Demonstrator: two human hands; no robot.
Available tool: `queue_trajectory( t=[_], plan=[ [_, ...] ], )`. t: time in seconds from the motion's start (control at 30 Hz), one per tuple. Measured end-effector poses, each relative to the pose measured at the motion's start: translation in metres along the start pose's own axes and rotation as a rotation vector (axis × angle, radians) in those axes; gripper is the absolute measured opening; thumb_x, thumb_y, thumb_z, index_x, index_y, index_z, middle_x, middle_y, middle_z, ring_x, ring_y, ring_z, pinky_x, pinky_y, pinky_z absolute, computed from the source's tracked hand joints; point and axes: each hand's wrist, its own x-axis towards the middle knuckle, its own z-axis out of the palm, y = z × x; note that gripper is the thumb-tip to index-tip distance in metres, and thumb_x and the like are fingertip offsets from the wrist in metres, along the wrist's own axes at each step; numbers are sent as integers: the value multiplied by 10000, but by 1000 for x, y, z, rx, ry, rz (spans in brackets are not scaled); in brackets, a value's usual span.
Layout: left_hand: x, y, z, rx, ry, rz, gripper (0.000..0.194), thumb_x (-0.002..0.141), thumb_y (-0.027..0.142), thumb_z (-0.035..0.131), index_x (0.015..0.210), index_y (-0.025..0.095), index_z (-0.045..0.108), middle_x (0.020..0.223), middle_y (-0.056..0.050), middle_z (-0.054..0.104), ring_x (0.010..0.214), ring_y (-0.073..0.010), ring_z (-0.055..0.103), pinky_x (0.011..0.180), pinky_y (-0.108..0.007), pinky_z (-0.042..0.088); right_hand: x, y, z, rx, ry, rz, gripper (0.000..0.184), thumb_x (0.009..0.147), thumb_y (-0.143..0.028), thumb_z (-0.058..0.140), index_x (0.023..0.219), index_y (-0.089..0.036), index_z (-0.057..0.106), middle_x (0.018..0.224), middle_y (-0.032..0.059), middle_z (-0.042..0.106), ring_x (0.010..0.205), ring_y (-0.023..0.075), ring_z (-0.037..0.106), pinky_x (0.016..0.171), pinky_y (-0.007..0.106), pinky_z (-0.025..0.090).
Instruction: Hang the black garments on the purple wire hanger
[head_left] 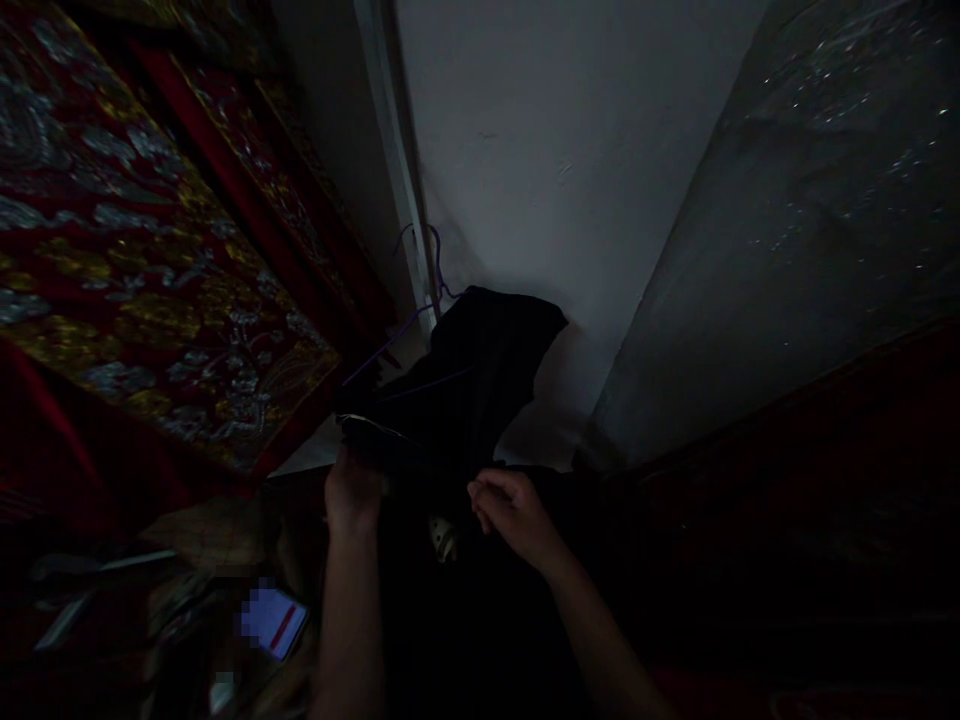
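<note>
A black garment (480,370) hangs in front of me with a thin purple hanger (438,262) at its upper left, the hook near a pale vertical edge. My left hand (354,490) grips the garment's lower left part, its fingers mostly lost in the dark cloth. A thin light line runs along the edge of the cloth just above that hand. At the lower right of the garment, my right hand (510,510) is closed in a pinch on the fabric. The cloth stretches from the hanger down towards both hands.
Red cloth with gold and silver embroidery (172,290) fills the left side. A pale wall (585,150) stands ahead, with a glittery translucent sheet (795,230) on the right. Another person holds a lit phone (276,620) at lower left. A light perforated shoe (444,538) shows below.
</note>
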Motion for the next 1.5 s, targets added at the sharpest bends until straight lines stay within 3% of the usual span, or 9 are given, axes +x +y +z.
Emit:
queue_trajectory(
  t=[0.13, 0.27, 0.53, 0.7, 0.83, 1.0, 1.13, 1.33, 1.5],
  plan=[
    [-31, -37, 3, 273, -5, -22, 137, 716, 270, 737, 773, 170, 663, 730, 16, 674, 716, -148, 646, 699, -241, 487, 5, -3, -20, -121, 109, -26, 361, 882, -450, 528, 614, -209, 553, 519, -19, 502, 519, 142, 505, 547, 267, 399],
    [-58, -34, 29, 494, -275, 32, 266, 760, 418, 765, 835, 180, 671, 771, 24, 643, 715, -125, 592, 679, -212, 443, 10, -5, -25, -305, 329, -238, 299, 773, -388, 715, 993, -195, 651, 1009, 74, 674, 979, 234, 615, 884, 349, 477],
    [-78, -11, 75, 855, -564, 565, 215, 930, 406, 598, 894, 204, 663, 1027, -64, 638, 1041, -212, 593, 955, -312, 443, 14, -20, -1, 109, -78, -25, 379, 947, -525, 461, 1096, -245, 667, 1130, 65, 703, 1113, 252, 627, 934, 395, 504],
    [-63, -4, 42, 981, -804, 199, 420, 976, 541, 448, 1173, 233, 656, 1112, -89, 707, 1084, -257, 634, 964, -368, 493, 24, -49, -22, 45, -327, -55, 207, 756, -312, 668, 929, -202, 696, 847, 1, 704, 811, 206, 656, 732, 301, 511],
    [-54, 6, 14, 1225, -955, 72, 368, 891, 487, 622, 1160, 262, 734, 1143, -66, 749, 1072, -297, 672, 984, -397, 501, 59, -69, -52, -210, -59, -360, 167, 664, -152, 566, 761, -184, 698, 728, -4, 674, 730, 176, 626, 706, 265, 475],
    [-36, 23, -5, 1384, -754, 223, 225, 824, 422, 702, 967, 270, 787, 952, -62, 787, 895, -300, 719, 858, -367, 536, 134, -58, -68, -166, 275, -408, 432, 732, -202, 524, 1132, -201, 689, 1103, 46, 716, 966, 181, 638, 845, 280, 482],
    [-22, 41, -10, 1349, -697, 286, 111, 772, 366, 743, 827, 281, 789, 829, -45, 787, 770, -287, 717, 767, -338, 539, 169, -31, -68, -275, 287, -199, 169, 724, -242, 540, 749, -152, 681, 754, 25, 688, 755, 171, 612, 673, 256, 459],
    [-7, 81, -6, 1365, -627, 167, 65, 697, 330, 776, 723, 272, 759, 733, -42, 759, 655, -255, 681, 668, -308, 528, 133, -22, -97, -372, 379, -234, 191, 676, -282, 597, 518, -187, 548, 501, -41, 484, 548, 124, 462, 532, 243, 319],
    [-3, 114, 33, 1452, -623, 709, 143, 829, 357, 637, 825, 232, 707, 1082, -87, 731, 1070, -271, 664, 981, -362, 492, 107, -37, -114, -474, 438, -374, 199, 697, -313, 633, 544, -197, 583, 518, -13, 538, 576, 156, 518, 552, 264, 363]
  ],
)
